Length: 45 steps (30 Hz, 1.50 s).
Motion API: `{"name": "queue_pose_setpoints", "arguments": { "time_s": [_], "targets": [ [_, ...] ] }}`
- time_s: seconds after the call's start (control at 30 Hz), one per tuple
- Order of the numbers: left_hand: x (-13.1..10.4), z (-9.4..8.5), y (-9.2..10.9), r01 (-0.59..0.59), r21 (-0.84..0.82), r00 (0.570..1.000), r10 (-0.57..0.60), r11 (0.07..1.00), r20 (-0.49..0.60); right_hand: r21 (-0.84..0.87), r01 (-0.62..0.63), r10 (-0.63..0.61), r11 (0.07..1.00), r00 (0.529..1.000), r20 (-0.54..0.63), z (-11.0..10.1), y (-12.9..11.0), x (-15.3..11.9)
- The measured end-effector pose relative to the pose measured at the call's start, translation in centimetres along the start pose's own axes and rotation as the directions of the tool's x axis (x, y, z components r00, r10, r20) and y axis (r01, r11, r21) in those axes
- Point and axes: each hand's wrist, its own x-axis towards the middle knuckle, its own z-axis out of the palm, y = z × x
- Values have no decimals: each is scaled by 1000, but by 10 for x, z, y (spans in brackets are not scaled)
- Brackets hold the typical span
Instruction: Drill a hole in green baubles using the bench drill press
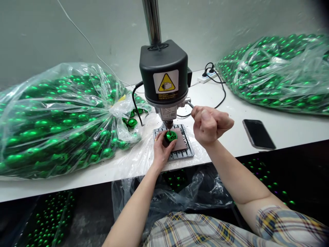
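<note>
Under the black drill press (164,73), a shiny green ball (171,136) sits over the square board on the slotted metal base (189,151). The drill tip meets the top of the ball or hangs just above it; which, I cannot tell. My left hand (162,147) grips the ball from the left and front, thumb on the near side and fingers behind. My right hand (209,124) is closed round the end of the press lever (189,104), to the right of the drill head. Dark shavings lie scattered on the base.
Clear bags of green balls stand at the left (51,120) and back right (280,75). Loose green balls (132,122) lie near the left bag's mouth. A phone (259,134) lies at the right. Behind are a power strip (207,78) and black cables. More balls show below the table.
</note>
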Motion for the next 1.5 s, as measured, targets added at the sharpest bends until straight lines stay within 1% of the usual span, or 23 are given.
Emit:
{"name": "queue_pose_setpoints", "arguments": {
  "time_s": [0.07, 0.13, 0.23, 0.3, 0.37, 0.4, 0.43, 0.5, 0.53, 0.57, 0.63, 0.7, 0.77, 0.87, 0.93, 0.97, 1.0, 1.07, 1.13, 1.17, 1.23, 1.33, 1.5],
  "targets": [
    [1, 2, -1, 16, -11, 1000, -16, 1000, -4, -10, -95, 94, 995, 992, -79, 10, -1, 18],
    [-3, 2, 2, 19, -8, 999, -19, 1000, -39, 1, -226, 224, 974, 966, -129, 22, 0, 41],
    [-24, -5, 19, -42, 72, 992, 50, 996, -112, 70, -377, 383, 924, 911, -151, 36, 8, 71],
    [-46, -17, 35, -136, 156, 988, 145, 978, -47, 39, -409, 410, 912, 901, -144, 38, 13, 79],
    [-65, -35, 47, -225, 195, 972, 208, 955, 106, 11, -410, 408, 912, 904, -129, 37, 16, 80],
    [-70, -46, 50, -248, 197, 962, 217, 948, 166, 17, -402, 401, 916, 908, -121, 36, 16, 79],
    [-69, -59, 51, -249, 197, 959, 213, 948, 189, 33, -390, 391, 920, 913, -114, 35, 16, 78],
    [-49, -85, 44, -189, 215, 979, 167, 958, 117, 65, -375, 381, 925, 918, -114, 33, 14, 76],
    [-30, -97, 37, -133, 242, 991, 129, 961, 33, 69, -381, 387, 922, 915, -118, 33, 12, 76],
    [-6, -109, 28, -65, 281, 995, 83, 958, -51, 71, -393, 399, 917, 908, -124, 34, 10, 76],
    [47, -127, 7, 41, 379, 991, 10, 924, -132, 80, -419, 426, 905, 894, -140, 35, 7, 77],
    [95, -136, -14, 147, 454, 988, -107, 879, -112, 87, -430, 439, 899, 886, -151, 36, 5, 77],
    [128, -137, -31, 205, 451, 978, -195, 869, -69, 82, -431, 438, 899, 886, -153, 36, 4, 77],
    [144, -133, -45, 225, 412, 972, -234, 883, -30, 64, -416, 421, 907, 897, -137, 34, 6, 77],
    [139, -133, -47, 233, 389, 970, -240, 891, -30, 53, -403, 406, 914, 905, -123, 34, 7, 76],
    [134, -135, -45, 248, 327, 968, -248, 912, -42, 51, -401, 405, 915, 907, -119, 33, 7, 76],
    [127, -138, -41, 268, 217, 963, -262, 938, -56, 54, -403, 406, 914, 906, -121, 33, 7, 76],
    [112, -144, -29, 300, -110, 948, -310, 947, -78, 59, -410, 414, 910, 901, -128, 34, 6, 76],
    [95, -149, -13, 311, -400, 930, -364, 862, -61, 59, -410, 415, 910, 900, -136, 35, 6, 76],
    [86, -150, -4, 318, -470, 925, -379, 824, -38, 55, -409, 413, 911, 901, -136, 35, 6, 76],
    [68, -147, 11, 350, -526, 919, -394, 775, 30, 55, -406, 410, 912, 902, -138, 35, 6, 76],
    [47, -133, 24, 405, -542, 909, -387, 736, 155, 65, -409, 414, 910, 899, -139, 34, 9, 77],
    [24, -99, 23, 509, -592, 858, -421, 625, 293, 53, -398, 402, 916, 907, -125, 33, 14, 77]
  ]
}}
